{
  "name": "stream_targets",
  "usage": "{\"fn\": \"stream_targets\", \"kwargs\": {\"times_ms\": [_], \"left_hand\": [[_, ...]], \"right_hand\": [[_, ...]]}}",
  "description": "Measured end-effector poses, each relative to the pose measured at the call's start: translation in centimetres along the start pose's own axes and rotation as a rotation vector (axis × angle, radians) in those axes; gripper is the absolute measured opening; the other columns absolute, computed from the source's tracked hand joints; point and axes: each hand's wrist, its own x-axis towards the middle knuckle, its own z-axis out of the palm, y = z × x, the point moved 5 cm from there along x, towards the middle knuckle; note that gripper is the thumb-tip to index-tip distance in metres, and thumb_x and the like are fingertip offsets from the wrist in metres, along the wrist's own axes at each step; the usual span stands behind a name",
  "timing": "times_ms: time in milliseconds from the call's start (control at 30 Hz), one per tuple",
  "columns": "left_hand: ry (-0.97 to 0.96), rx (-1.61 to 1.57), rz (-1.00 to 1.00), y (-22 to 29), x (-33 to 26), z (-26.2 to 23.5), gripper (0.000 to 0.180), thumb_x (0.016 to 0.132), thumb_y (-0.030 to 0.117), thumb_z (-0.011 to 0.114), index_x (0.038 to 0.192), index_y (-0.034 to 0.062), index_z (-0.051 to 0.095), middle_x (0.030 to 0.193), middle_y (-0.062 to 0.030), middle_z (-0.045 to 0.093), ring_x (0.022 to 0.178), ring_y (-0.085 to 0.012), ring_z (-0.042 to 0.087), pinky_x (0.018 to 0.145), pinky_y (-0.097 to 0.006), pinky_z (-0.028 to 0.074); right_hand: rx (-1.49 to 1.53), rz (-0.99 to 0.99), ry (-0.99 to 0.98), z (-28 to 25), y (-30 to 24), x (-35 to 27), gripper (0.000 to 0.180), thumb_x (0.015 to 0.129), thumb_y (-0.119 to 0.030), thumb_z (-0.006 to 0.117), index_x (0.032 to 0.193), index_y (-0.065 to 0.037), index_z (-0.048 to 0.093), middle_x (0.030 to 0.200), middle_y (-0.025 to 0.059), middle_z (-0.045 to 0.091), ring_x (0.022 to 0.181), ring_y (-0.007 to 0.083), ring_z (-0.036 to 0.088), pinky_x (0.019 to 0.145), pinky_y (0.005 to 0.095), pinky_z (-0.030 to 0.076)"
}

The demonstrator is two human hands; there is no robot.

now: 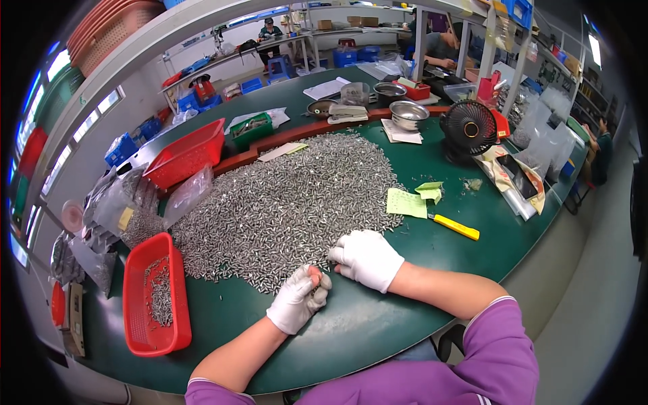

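A wide heap of small silvery metal pins (290,196) covers the middle of the green table. At its near edge, my left hand (299,298) wears a white glove with bare fingertips showing. Its fingers are curled in and pressed together; anything inside is too small to name. Close by on the right is my right hand (368,260), also in a white glove, its fingers bent down at the border of the pins. Whatever those fingertips pinch is hidden beneath the hand. A small gap separates the two hands.
A red basket (181,331) with some pins stands left. Right of the heap lie a yellow utility knife (456,227) and green paper notes (406,202). Farther back are a black fan (468,128), a metal bowl (409,115), a red bin (185,154) and a phone (516,174).
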Motion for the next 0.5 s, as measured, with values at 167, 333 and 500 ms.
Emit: {"fn": "stream_targets", "kwargs": {"times_ms": [167, 333, 500], "left_hand": [[-0.038, -0.057, 0.025, -0.2, -0.1, 0.1, 0.016, 0.089, 0.016, 0.069, 0.099, 0.0166, 0.057, 0.092, -0.0003, 0.059, 0.061, -0.0075, 0.039, 0.055, -0.021, 0.031], [0.000, -0.083, 0.021, -0.1, -0.1, -0.4, 0.019, 0.087, 0.014, 0.070, 0.100, 0.0154, 0.057, 0.097, -0.0028, 0.062, 0.068, -0.0090, 0.049, 0.058, -0.021, 0.038], [-0.006, -0.145, 0.012, -0.1, -0.1, -0.4, 0.024, 0.087, 0.014, 0.071, 0.107, 0.0128, 0.057, 0.098, -0.0045, 0.063, 0.075, -0.0115, 0.057, 0.063, -0.022, 0.044]], "right_hand": [[-0.069, 0.017, -0.001, 1.1, 0.7, 0.1, 0.015, 0.081, -0.025, 0.066, 0.090, -0.014, 0.066, 0.082, 0.0077, 0.063, 0.078, 0.0291, 0.063, 0.068, 0.0434, 0.051], [0.000, 0.058, -0.023, 0.8, 1.0, 0.6, 0.011, 0.080, -0.024, 0.065, 0.081, -0.013, 0.067, 0.077, 0.0099, 0.063, 0.079, 0.0304, 0.064, 0.069, 0.0441, 0.051], [-0.012, 0.019, 0.020, 0.6, 0.9, 0.6, 0.012, 0.080, -0.024, 0.067, 0.083, -0.013, 0.067, 0.077, 0.0079, 0.062, 0.075, 0.0294, 0.063, 0.066, 0.0428, 0.051]]}}
